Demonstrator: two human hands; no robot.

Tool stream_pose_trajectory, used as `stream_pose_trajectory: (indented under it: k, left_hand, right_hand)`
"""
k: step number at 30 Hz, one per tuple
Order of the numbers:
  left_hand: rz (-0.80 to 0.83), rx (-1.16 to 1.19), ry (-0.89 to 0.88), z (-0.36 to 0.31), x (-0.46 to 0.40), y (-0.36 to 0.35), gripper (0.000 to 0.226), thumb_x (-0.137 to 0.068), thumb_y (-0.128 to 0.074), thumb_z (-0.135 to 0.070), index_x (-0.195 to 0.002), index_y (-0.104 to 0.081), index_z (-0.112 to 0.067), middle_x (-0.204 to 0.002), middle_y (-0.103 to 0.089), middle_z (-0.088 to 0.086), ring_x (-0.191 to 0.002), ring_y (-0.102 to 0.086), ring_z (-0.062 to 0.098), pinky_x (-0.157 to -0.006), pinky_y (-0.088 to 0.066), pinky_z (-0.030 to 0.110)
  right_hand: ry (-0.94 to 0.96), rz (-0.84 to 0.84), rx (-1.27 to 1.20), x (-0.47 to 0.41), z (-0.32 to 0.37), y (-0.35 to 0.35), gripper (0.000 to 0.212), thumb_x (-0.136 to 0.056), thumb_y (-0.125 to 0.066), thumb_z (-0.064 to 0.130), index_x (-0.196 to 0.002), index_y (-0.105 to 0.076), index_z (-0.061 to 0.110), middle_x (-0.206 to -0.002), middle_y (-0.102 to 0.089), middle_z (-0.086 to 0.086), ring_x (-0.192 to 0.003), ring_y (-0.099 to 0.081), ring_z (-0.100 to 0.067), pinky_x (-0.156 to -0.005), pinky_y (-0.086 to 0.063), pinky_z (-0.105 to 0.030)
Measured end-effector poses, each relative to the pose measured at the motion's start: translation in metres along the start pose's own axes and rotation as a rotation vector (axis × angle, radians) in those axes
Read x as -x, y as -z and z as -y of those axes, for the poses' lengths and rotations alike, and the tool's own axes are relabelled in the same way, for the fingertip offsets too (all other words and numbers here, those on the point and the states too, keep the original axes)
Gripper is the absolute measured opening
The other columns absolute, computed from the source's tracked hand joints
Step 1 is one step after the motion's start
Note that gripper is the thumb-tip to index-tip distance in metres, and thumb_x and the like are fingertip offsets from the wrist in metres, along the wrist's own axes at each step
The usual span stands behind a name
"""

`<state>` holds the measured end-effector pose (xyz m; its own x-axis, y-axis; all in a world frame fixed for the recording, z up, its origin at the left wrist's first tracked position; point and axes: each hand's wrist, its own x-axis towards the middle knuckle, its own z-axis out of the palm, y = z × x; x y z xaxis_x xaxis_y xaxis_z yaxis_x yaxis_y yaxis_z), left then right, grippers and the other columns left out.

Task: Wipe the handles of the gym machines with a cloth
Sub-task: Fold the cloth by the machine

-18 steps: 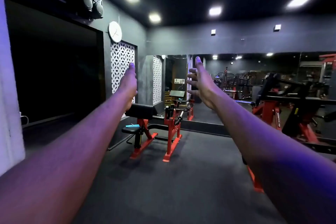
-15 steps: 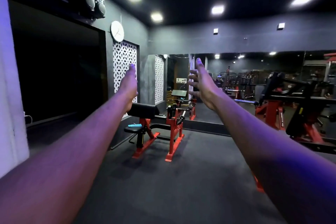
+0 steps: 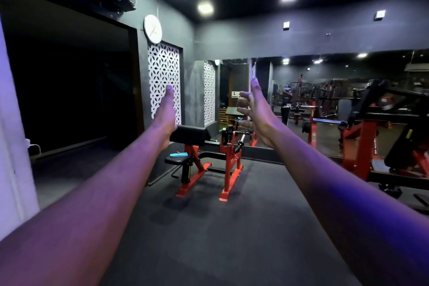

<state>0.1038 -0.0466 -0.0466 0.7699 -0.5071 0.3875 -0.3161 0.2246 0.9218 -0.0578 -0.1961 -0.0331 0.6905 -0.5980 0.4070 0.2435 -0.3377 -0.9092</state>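
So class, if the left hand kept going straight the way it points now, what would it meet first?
Probably the white lattice panel on the wall: the left hand, empty, lines up with it, though depth is unclear.

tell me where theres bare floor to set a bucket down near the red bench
The dark floor in front of the red bench is bare, bordered by the doorway wall on the left and the big machine on the right. It is crowded along the mirror, and the bench seat holds a blue cloth.
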Motion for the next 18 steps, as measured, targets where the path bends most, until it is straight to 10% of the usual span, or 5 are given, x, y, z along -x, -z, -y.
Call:
stream_pose_trajectory:
  k: [18]
  left_hand:
    - [-0.006,-0.056,0.035,0.141,-0.222,-0.112,0.074,-0.102,-0.019,-0.07,-0.163,-0.02,-0.029,-0.169,-0.022,0.008,-0.151,-0.031,0.03,-0.119,-0.031,0.06]
  right_hand:
    - [-0.05,0.071,-0.007,-0.24,-0.167,0.064,0.081,-0.098,-0.011,0.072,-0.159,-0.023,0.02,-0.164,-0.025,-0.012,-0.145,-0.034,-0.033,-0.116,-0.029,-0.061]
